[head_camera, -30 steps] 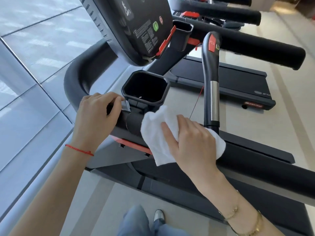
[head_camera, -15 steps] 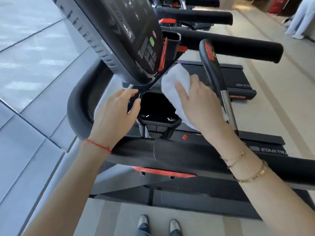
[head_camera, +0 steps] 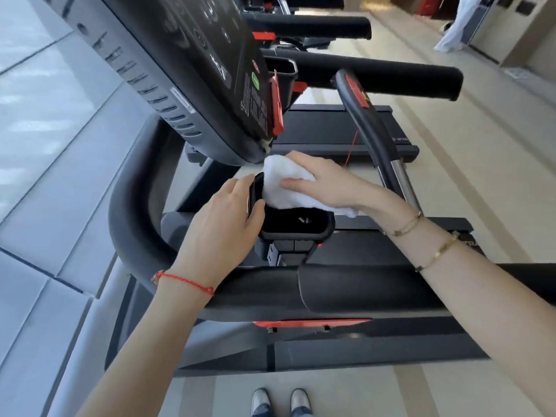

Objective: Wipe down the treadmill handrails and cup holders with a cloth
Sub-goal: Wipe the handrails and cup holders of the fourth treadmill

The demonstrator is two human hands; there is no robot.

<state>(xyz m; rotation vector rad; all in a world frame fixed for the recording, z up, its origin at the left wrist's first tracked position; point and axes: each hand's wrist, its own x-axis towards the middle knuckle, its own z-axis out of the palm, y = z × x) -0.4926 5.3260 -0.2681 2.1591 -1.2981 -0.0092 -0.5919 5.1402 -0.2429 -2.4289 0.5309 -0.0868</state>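
the near handrail (head_camera: 346, 293) lay bare below both wrists. the left hand (head_camera: 222, 224) held its grip round the cup holder (head_camera: 296, 234) rim. the right hand (head_camera: 328, 182), grip clamped on the cloth (head_camera: 278, 183), had dropped from the console (head_camera: 192, 73) onto the holder's far rim, so cup-holder wiping seemed underway.

Both forearms are bare, with no sleeves visible. On the wrist of the left hand (head_camera: 222, 224) there is a thin red string bracelet (head_camera: 184, 282) with a small knot at each side. The wrist of the right hand (head_camera: 328, 182) carries two fine gold chain bracelets (head_camera: 421, 239), one thinner with a small charm, the other with flat links. At the bottom, two shiny silver shoes (head_camera: 281, 401) with rounded toes appear, and above them the edges of blue jeans (head_camera: 279, 413)
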